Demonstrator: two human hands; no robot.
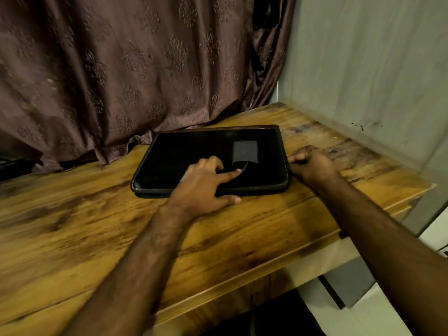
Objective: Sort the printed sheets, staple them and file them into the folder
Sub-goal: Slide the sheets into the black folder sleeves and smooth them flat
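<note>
Folder [194, 154] lies long-side across, left hand [206, 183] spread flat on top, right hand [312, 166] curled tight at its right edge, can't tell whether it grips anything.

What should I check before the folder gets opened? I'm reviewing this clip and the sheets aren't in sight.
1. Folder lies flat on the wooden table, well inside its edges: ok.
2. Folder closed: ok, the lid sits down all round.
3. Left hand steadies the folder, fingers on its top and thumb at the near edge: ok.
4. Right hand has a grip at the folder's right edge: cannot tell; the fingers are curled there, but what they pinch is hidden.
5. Printed sheets and stapler within reach: not ok, neither shows in this view.
</note>
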